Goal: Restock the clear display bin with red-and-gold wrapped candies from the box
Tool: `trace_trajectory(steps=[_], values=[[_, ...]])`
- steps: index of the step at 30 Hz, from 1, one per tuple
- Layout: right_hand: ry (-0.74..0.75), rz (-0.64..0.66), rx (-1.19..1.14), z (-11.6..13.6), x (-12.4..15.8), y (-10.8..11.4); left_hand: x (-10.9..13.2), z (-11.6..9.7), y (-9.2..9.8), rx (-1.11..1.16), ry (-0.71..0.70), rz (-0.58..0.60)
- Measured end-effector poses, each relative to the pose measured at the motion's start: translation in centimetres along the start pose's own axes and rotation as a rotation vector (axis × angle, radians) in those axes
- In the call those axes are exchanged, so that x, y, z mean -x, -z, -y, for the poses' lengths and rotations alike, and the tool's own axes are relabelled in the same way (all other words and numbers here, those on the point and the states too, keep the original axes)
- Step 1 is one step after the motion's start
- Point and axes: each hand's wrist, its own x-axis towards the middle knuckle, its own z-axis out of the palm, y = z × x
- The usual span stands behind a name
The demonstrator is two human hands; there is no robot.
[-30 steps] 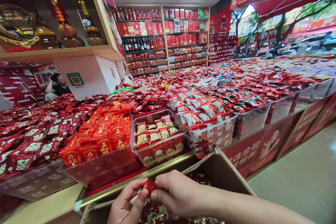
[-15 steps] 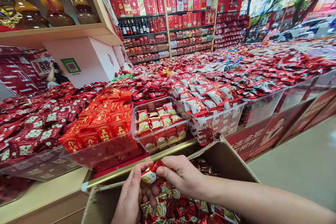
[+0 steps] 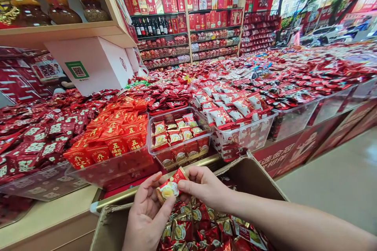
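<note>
A small red and gold wrapped candy (image 3: 171, 189) with a pale picture on its front is held between both hands. My left hand (image 3: 147, 213) supports it from the left, thumb at its lower edge and fingers partly behind it. On the right side, my right hand (image 3: 207, 190) pinches the wrapper, with its thumb on the front. Below the hands, an open cardboard box (image 3: 253, 176) holds many similar wrapped candies (image 3: 203, 225). Just beyond stands a clear plastic bin (image 3: 179, 153) with the same kind of candy set in rows.
Left of that bin, another bin holds orange-red packets (image 3: 118, 137), and dark red packets (image 3: 44, 141) lie farther left. White and red packets (image 3: 235, 108) fill a bin on the right. A gold counter edge (image 3: 129, 188) runs behind the box. Stocked shelves (image 3: 188, 19) stand behind.
The candy has turned so its printed front faces up toward me. My left thumb has come onto its lower edge, and the left hand has opened wider around it.
</note>
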Motion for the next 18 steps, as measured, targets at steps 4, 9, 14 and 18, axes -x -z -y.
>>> trace_trajectory(steps=[4, 9, 14, 18], values=[[-0.033, -0.028, 0.124, -0.3, 0.0, 0.4, 0.0, -0.1, 0.1, -0.062, 0.137, 0.025], [-0.039, -0.026, 0.101, -0.6, 0.0, 0.5, 0.1, 0.0, -0.2, -0.083, 0.151, -0.044], [-0.013, -0.014, 0.14, -0.9, 0.3, 0.2, 0.4, -0.2, -1.2, -0.037, 0.129, -0.065], [0.048, -0.05, 0.253, -1.1, 0.5, 0.0, 0.5, -0.2, -1.2, -0.04, 0.169, -0.086]])
